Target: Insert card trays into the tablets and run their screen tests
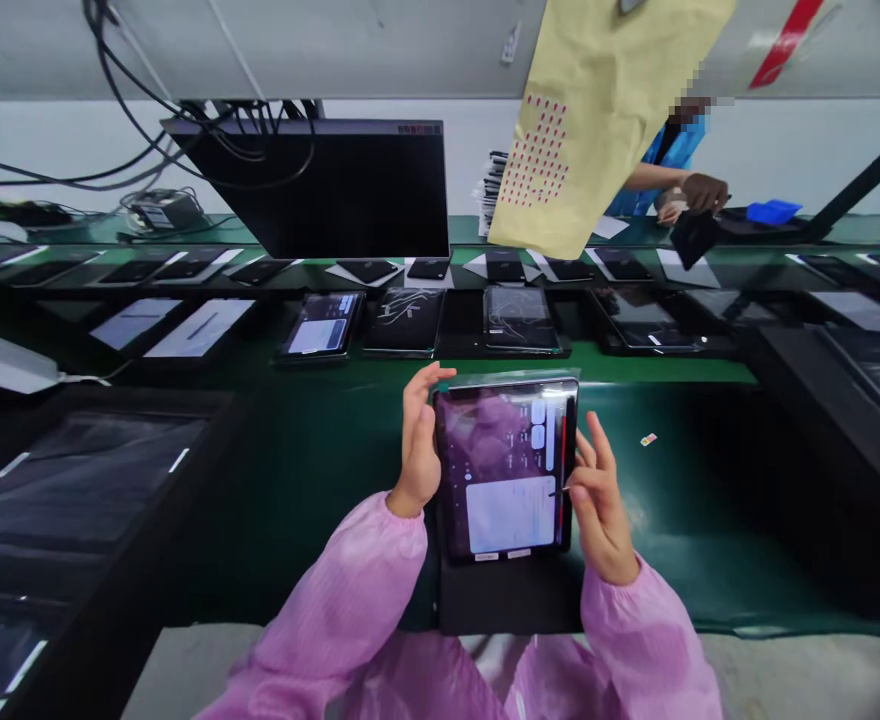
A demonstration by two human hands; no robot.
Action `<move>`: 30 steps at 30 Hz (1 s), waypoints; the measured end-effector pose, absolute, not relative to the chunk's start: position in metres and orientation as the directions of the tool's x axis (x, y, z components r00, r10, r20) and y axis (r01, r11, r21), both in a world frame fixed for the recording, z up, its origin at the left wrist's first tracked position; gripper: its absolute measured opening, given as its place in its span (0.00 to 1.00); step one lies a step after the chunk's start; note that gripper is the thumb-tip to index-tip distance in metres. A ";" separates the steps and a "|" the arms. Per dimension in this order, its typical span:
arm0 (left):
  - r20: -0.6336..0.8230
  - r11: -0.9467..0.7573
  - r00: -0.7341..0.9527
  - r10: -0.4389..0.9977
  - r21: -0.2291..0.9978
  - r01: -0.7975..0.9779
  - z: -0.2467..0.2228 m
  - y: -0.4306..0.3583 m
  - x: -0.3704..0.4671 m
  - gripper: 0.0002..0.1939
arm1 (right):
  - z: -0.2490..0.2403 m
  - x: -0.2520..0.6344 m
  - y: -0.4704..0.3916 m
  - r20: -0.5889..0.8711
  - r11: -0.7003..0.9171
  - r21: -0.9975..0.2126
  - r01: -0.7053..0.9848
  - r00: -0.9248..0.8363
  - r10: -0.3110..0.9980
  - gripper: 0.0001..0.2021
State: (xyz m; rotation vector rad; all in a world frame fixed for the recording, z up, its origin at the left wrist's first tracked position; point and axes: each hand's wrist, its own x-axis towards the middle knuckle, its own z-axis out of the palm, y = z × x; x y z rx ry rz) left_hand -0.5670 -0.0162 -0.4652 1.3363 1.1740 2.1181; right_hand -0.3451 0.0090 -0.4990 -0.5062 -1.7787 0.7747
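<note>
A tablet (511, 470) with a lit screen is in front of me, with clear film sticking out past its top edge. Two small white labels run along its lower edge, and a flat black pad (511, 600) shows below it. My left hand (419, 445) grips the tablet's left edge, thumb against the side and fingers bent toward the upper corner. At the right edge, my right hand (601, 510) pinches a thin dark pen-like tool (558, 492), its tip over the screen. The rest of that tool is hidden by the fingers.
Several tablets, such as a lit one (324, 325), line the green bench behind. A monitor (335, 185) and a hanging yellow sheet (597, 120) are above. Dark trays (110, 480) flank me. A small sticker (648, 439) lies rightward. Across the bench, a co-worker's hand (704, 191) holds something dark.
</note>
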 end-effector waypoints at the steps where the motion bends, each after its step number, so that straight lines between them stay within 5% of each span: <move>1: 0.596 -0.599 -0.482 0.642 0.783 0.169 -0.463 -0.016 -0.567 0.23 | -0.497 -0.345 0.010 0.707 0.763 -0.646 0.024 -0.359 0.609 0.07; 6: 0.695 -0.675 -0.427 0.579 0.702 0.227 -0.450 -0.023 -0.561 0.19 | -0.481 -0.341 0.004 0.760 0.894 -0.308 0.327 -0.481 0.438 0.08; 11: 0.737 -0.715 -0.167 0.655 0.676 0.180 -0.411 -0.032 -0.569 0.18 | -0.466 -0.338 -0.010 0.776 0.884 -0.189 0.428 -0.487 0.401 0.08; 15: 0.582 -0.639 0.272 0.767 0.653 0.405 -0.355 -0.039 -0.574 0.10 | -0.464 -0.332 -0.021 0.784 0.891 -0.161 0.425 -0.492 0.377 0.09; 19: 0.321 -0.664 0.594 0.738 0.507 0.550 -0.312 -0.041 -0.565 0.13 | -0.463 -0.322 -0.031 0.794 0.902 -0.158 0.401 -0.492 0.358 0.10; 23: 0.204 -0.685 0.669 0.714 0.398 0.610 -0.300 -0.044 -0.555 0.16 | -0.459 -0.317 -0.038 0.798 0.915 -0.159 0.370 -0.498 0.340 0.10; 30: 0.253 -0.733 0.691 0.678 0.311 0.605 -0.306 -0.050 -0.548 0.16 | -0.458 -0.310 -0.042 0.768 0.913 -0.215 0.345 -0.518 0.377 0.09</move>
